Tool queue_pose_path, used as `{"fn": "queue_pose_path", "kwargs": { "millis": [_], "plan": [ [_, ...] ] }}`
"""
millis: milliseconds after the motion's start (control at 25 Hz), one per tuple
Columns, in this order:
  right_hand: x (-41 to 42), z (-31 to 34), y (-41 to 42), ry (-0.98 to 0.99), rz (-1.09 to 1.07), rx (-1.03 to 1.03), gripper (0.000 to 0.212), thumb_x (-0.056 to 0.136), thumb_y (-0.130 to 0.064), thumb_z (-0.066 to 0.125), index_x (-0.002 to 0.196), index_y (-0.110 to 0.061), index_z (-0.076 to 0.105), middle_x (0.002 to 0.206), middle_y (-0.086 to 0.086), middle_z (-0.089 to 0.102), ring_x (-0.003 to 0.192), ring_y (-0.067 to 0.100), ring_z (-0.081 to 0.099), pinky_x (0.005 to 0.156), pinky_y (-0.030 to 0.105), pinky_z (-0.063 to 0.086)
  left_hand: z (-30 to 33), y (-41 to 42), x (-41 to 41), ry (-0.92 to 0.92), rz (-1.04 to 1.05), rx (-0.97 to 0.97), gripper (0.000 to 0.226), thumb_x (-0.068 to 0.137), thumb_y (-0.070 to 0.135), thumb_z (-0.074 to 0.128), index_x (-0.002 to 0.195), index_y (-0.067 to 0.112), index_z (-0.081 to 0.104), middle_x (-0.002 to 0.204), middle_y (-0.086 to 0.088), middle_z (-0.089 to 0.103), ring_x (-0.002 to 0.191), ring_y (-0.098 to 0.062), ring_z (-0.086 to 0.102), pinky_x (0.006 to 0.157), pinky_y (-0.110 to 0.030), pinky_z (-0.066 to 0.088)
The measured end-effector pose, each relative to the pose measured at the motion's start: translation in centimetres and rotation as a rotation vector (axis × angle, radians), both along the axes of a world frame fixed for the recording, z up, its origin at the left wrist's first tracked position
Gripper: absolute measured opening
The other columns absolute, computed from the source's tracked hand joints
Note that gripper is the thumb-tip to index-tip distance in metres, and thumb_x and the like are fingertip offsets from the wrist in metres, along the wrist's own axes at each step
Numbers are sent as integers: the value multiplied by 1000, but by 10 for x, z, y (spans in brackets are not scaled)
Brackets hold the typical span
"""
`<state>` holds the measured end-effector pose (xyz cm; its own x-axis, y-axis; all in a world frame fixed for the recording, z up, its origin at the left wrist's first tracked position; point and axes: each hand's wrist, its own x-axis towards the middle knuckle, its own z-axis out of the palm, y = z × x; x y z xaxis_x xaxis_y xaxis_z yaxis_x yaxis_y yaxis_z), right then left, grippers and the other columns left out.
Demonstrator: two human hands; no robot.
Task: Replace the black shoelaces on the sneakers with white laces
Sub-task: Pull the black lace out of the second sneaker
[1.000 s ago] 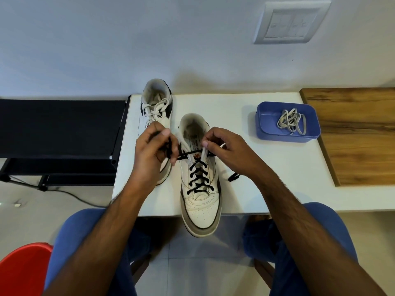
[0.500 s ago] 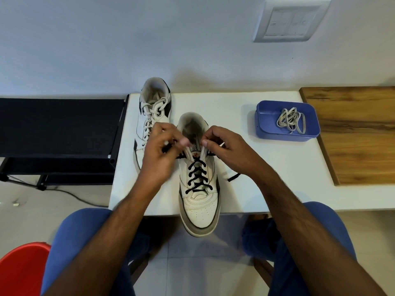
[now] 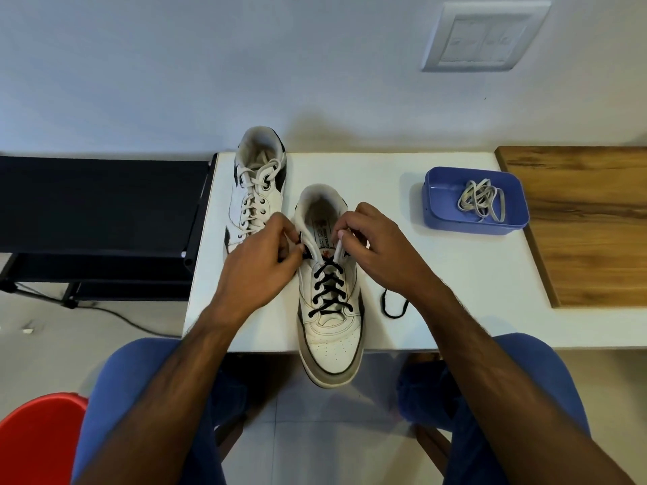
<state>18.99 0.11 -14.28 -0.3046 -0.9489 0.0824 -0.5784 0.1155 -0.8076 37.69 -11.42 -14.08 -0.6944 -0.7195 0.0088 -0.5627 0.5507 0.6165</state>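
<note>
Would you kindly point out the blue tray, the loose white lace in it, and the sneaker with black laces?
blue tray (image 3: 442,210): head view, bare floor near its left wall.
white lace (image 3: 481,201): head view, middle of the bundle.
sneaker with black laces (image 3: 331,351): head view, toe cap.

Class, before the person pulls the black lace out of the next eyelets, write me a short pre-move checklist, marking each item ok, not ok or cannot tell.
1. Left hand grips the black lace at the near sneaker: ok.
2. Right hand steadies its top eyelets: ok.
3. Loose lace end lying free on the white table: ok.
4. Sneaker fully on the table: not ok, toe overhangs.
5. White lace ready in the blue tray: ok.
6. Far sneaker fully laced: cannot tell.
</note>
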Motion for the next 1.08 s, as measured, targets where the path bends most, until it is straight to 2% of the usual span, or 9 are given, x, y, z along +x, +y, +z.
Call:
{"fn": "queue_pose_path", "kwargs": {
  "millis": [80,160,320,440,520,640,680,880,1080],
  "plan": [
    [9,1,-1,155,3,-4,18,93,-25,54,93,-20,71,88,-5,45,82,13,48,72,29,41,0,2,-3,156,45,115,17,104,38,47,120,32,47,77,8,58,67,-11,60,62,-36,48],
    [17,0,-1,333,16,13,24,90,-34,52,90,-20,72,90,-7,41,86,16,45,75,36,41,1,6,-8,156,-9,116,26,105,46,44,129,37,48,76,8,58,69,-10,60,63,-36,50],
    [20,0,-3,364,8,63,21,90,-41,62,92,-24,75,94,-8,37,92,15,39,79,35,32,-3,5,-11,156,-71,84,16,103,37,52,115,30,61,71,4,59,70,-12,57,67,-42,50],
    [27,-2,-6,311,6,101,12,88,-36,72,94,-26,76,95,-7,37,95,14,41,83,36,36,-5,2,-9,175,-77,140,21,100,29,46,113,28,62,72,-5,59,67,-17,54,66,-44,46],
    [28,-3,-5,80,-38,64,4,86,-26,72,85,-22,74,93,-5,41,92,15,49,82,34,44,-8,0,-7,173,-70,170,27,95,30,41,112,29,61,70,-6,56,65,-17,51,62,-41,42],
    [9,2,5,-514,-52,57,9,79,-14,59,72,-14,65,91,0,49,86,14,56,80,25,47,-11,-3,-5,161,-60,221,28,92,31,38,109,33,60,67,-4,53,62,-14,46,62,-34,34],
    [3,5,9,-573,-37,88,10,79,-15,56,72,-11,63,90,0,51,84,12,56,80,22,45,-11,-3,-5,167,-57,239,28,92,32,38,108,33,60,66,-3,53,60,-12,44,62,-33,33],
    [12,8,7,-92,-99,22,8,90,-30,73,95,-24,74,87,-8,46,81,4,51,75,15,38,-10,-1,-6,161,-62,199,27,94,32,39,111,31,61,63,3,46,59,-10,44,59,-32,32],
    [29,-6,-3,317,-10,-28,10,86,-31,74,94,-25,76,93,-6,44,91,16,50,80,43,48,-9,-1,-6,161,-70,183,26,95,31,39,112,31,60,69,-3,53,65,-13,49,63,-35,39]
  ]
}}
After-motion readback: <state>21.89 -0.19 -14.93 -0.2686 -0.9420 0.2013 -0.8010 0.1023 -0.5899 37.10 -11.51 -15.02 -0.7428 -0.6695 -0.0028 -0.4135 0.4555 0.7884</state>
